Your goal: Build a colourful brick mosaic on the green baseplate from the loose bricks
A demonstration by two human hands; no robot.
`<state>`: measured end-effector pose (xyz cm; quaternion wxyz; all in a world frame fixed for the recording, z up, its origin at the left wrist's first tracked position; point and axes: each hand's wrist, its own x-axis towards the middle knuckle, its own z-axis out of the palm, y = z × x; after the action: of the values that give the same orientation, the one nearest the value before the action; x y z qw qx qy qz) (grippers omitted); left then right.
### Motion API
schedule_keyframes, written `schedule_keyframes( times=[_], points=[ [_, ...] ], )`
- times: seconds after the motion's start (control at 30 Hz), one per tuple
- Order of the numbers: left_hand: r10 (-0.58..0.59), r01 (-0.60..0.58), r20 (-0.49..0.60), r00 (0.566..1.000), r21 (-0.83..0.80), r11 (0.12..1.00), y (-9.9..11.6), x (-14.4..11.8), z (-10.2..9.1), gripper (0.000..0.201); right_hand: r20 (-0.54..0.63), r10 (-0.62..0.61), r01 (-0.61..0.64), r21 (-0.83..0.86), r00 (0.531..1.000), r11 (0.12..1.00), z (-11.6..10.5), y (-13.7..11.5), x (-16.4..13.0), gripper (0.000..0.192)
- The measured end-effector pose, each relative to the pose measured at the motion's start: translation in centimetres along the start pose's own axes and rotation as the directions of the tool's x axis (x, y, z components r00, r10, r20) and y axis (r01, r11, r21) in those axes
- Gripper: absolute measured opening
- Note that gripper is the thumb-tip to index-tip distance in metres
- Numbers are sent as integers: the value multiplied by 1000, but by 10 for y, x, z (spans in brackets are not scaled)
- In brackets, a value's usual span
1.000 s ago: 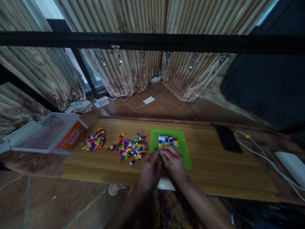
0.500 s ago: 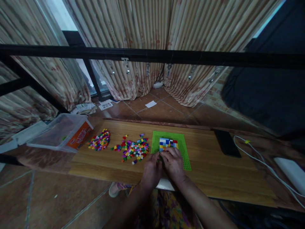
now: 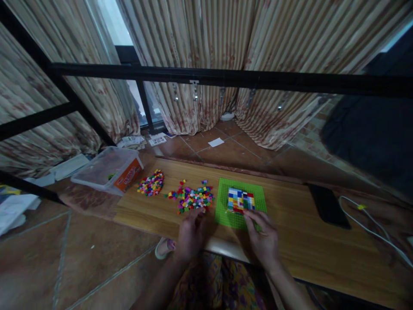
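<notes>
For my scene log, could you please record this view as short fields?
left hand: at the near edge of the larger brick pile; hold unclear
right hand: at the near edge of the block build
green baseplate: under the block build, on the wooden table
smaller brick pile: left of the larger one
clear bin: left of both piles
dark slab: right of baseplate

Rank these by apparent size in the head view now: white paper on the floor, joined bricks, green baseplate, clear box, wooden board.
1. Wooden board
2. Green baseplate and clear box: too alike to rank
3. Joined bricks, partly behind fingers
4. White paper, farther away
</notes>
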<state>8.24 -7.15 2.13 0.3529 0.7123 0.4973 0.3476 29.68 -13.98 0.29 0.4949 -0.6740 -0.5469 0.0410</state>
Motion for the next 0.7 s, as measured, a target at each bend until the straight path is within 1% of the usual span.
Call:
schedule_keyframes(
  times=[0.07,0.17,0.2,0.27,0.33,0.4,0.5,0.6,0.7],
  points=[
    [-78,82,-85,993,46,996,-14,2,-20,26,10,27,-28,7,1000,1000,-1,5,-10,19],
    [-192,221,-209,959,124,967,-37,12,-50,27,31,54,-54,14,998,998,0,10,-24,17],
    [-216,259,-248,944,157,953,-44,17,-58,27,48,65,-66,20,997,998,1,10,-27,18],
    [-219,309,-322,921,263,914,-53,29,-71,26,86,88,-91,30,992,995,2,8,-31,19],
    [-209,320,-313,927,361,876,-57,41,-77,27,123,99,-104,37,987,994,4,5,-32,20],
    [-194,298,-263,945,454,840,-57,51,-79,28,144,95,-102,41,985,994,6,2,-32,20],
    [-185,257,-181,966,576,776,-54,60,-76,31,162,88,-96,42,983,994,7,0,-30,20],
    [-197,231,-125,972,644,729,-54,64,-73,30,158,85,-92,40,984,995,8,0,-31,20],
    [-200,227,-116,973,654,722,-56,65,-72,25,161,88,-96,43,983,994,7,2,-33,20]
  ],
)
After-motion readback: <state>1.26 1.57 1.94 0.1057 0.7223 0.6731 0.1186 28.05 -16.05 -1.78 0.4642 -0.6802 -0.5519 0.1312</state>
